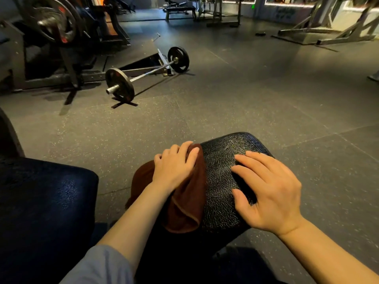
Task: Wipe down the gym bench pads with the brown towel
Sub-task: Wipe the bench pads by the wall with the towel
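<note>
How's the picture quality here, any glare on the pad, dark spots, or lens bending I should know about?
Head view: dim overall; light glints off the cracked bench pad between the left hand on the brown towel and the right hand; the blue pad sits in deep shadow; wide-angle bending shows toward the edges; bright strips glare far back.

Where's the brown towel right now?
Head view, bottom centre: brown towel draped over the cracked pad's left edge, under the left hand.

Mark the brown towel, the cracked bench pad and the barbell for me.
brown towel (188, 203): head view, on its draped fold.
cracked bench pad (220, 160): head view, bare top surface.
barbell (150, 72): head view, mid-shaft on the floor.
</note>
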Tool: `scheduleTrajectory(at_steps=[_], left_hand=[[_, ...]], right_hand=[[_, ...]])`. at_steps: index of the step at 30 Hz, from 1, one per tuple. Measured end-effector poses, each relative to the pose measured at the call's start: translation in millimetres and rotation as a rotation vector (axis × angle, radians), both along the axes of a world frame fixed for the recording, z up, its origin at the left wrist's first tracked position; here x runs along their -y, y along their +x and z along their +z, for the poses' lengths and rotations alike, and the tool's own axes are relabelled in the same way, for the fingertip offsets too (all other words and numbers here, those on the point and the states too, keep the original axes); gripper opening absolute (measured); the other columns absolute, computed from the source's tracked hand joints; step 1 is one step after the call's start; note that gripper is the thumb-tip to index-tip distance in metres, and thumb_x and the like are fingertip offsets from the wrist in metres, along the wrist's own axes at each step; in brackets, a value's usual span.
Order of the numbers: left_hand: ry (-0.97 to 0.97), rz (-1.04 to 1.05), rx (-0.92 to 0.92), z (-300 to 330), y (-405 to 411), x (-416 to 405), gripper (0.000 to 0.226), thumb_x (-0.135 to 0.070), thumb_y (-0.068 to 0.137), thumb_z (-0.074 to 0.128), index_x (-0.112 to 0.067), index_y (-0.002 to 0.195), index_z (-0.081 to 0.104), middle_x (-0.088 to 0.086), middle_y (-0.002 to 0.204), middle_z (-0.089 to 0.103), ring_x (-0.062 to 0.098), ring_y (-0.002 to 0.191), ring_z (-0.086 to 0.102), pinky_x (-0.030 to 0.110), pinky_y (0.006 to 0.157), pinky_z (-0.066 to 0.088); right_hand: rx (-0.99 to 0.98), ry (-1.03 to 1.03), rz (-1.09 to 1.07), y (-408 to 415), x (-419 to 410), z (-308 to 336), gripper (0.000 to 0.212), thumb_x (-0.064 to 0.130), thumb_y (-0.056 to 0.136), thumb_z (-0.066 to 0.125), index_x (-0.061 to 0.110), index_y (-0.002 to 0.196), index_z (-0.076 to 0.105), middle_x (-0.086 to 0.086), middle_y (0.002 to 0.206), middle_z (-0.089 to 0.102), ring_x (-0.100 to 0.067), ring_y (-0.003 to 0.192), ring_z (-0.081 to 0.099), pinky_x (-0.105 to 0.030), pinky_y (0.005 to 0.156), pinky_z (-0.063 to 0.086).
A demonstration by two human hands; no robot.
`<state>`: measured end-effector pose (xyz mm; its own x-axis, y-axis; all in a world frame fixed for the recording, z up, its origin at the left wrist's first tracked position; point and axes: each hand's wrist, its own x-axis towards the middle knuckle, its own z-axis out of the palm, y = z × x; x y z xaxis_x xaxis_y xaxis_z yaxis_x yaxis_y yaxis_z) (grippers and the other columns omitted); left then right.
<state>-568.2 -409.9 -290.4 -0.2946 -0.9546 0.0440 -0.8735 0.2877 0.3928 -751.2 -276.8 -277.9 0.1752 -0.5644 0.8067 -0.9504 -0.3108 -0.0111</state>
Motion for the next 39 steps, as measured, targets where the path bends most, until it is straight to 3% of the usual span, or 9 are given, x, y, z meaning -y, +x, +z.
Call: scheduleTrajectory(at_steps=[3, 8, 14, 18, 22, 27, 32, 35, 39], left_hand=[[-0.064, -0.102, -0.011, 12, -41, -10, 0.074, -0.072, 0.088, 0.01, -0.035, 0.146, 0.037, 0.002, 0.139, 0.05, 0.026, 0.131, 0.045, 0.044, 0.106, 0.028], [-0.205, -0.323, -0.027, 20, -74, -25, 0.082, -0.063, 0.085, -0.003, -0.031, 0.156, 0.022, 0.0, 0.151, 0.039, 0.023, 0.138, 0.035, 0.046, 0.111, 0.025], [-0.152, -0.431, -0.096, 12, -38, -60, 0.074, -0.068, 0.081, 0.0, -0.048, 0.153, 0.001, -0.013, 0.166, 0.001, 0.016, 0.153, -0.005, 0.056, 0.118, -0.004], [-0.078, -0.314, -0.051, -11, 12, -82, 0.065, -0.079, 0.078, 0.002, -0.063, 0.14, -0.008, -0.023, 0.163, -0.009, 0.009, 0.151, -0.014, 0.059, 0.116, -0.009], [0.087, -0.135, 0.009, -17, 42, -80, 0.072, -0.088, 0.077, 0.003, -0.06, 0.142, -0.01, -0.022, 0.163, -0.012, 0.012, 0.151, -0.016, 0.062, 0.118, -0.007], [0.062, -0.157, 0.016, -3, 15, -79, 0.085, -0.079, 0.073, -0.005, -0.049, 0.152, -0.009, -0.016, 0.164, -0.015, 0.023, 0.152, -0.015, 0.064, 0.115, -0.007], [-0.103, -0.403, 0.022, 18, -45, -76, 0.078, -0.063, 0.08, -0.006, -0.041, 0.155, -0.007, -0.008, 0.166, -0.011, 0.027, 0.152, -0.011, 0.068, 0.113, -0.002], [-0.209, -0.548, 0.079, 25, -68, -58, 0.059, -0.047, 0.102, 0.018, -0.04, 0.156, -0.004, -0.009, 0.166, -0.01, 0.026, 0.152, -0.011, 0.066, 0.116, -0.001], [-0.18, -0.678, -0.014, 37, -80, -37, 0.059, -0.03, 0.103, 0.04, -0.041, 0.156, 0.016, -0.015, 0.165, 0.005, 0.017, 0.152, -0.006, 0.059, 0.118, -0.004]], right_hand=[[0.008, 0.013, -0.019, 1, -1, 1, 0.044, 0.04, 0.084, 0.053, 0.009, 0.104, 0.076, -0.007, 0.123, 0.068, -0.03, 0.117, 0.063, -0.039, 0.095, 0.05], [0.058, 0.016, -0.04, 4, -5, 4, 0.052, 0.038, 0.084, 0.051, 0.004, 0.118, 0.07, -0.012, 0.133, 0.061, -0.032, 0.125, 0.056, -0.039, 0.099, 0.048], [0.059, 0.036, -0.093, 4, -7, 5, 0.051, 0.039, 0.088, 0.048, 0.005, 0.12, 0.068, -0.012, 0.133, 0.061, -0.03, 0.121, 0.057, -0.033, 0.101, 0.042], [0.066, 0.06, -0.11, 3, -9, 3, 0.05, 0.036, 0.087, 0.049, 0.004, 0.121, 0.067, -0.012, 0.131, 0.061, -0.032, 0.116, 0.059, -0.036, 0.098, 0.043], [0.074, 0.065, -0.12, 7, -10, 3, 0.05, 0.036, 0.087, 0.048, 0.004, 0.121, 0.067, -0.012, 0.131, 0.062, -0.032, 0.116, 0.059, -0.037, 0.099, 0.041], [0.088, 0.027, -0.093, 6, -7, 1, 0.05, 0.037, 0.088, 0.047, 0.003, 0.116, 0.069, -0.013, 0.126, 0.064, -0.033, 0.114, 0.061, -0.038, 0.099, 0.043], [0.131, -0.019, -0.063, 7, -7, -2, 0.046, 0.033, 0.088, 0.049, 0.001, 0.115, 0.069, -0.017, 0.125, 0.064, -0.035, 0.114, 0.061, -0.042, 0.095, 0.047], [0.16, -0.041, -0.045, 5, -6, -5, 0.045, 0.034, 0.089, 0.049, 0.007, 0.122, 0.061, -0.018, 0.127, 0.062, -0.034, 0.12, 0.057, -0.039, 0.099, 0.044], [0.168, -0.05, -0.034, 3, -4, -7, 0.045, 0.04, 0.091, 0.045, 0.01, 0.123, 0.057, -0.018, 0.125, 0.063, -0.033, 0.119, 0.055, -0.036, 0.098, 0.042]])
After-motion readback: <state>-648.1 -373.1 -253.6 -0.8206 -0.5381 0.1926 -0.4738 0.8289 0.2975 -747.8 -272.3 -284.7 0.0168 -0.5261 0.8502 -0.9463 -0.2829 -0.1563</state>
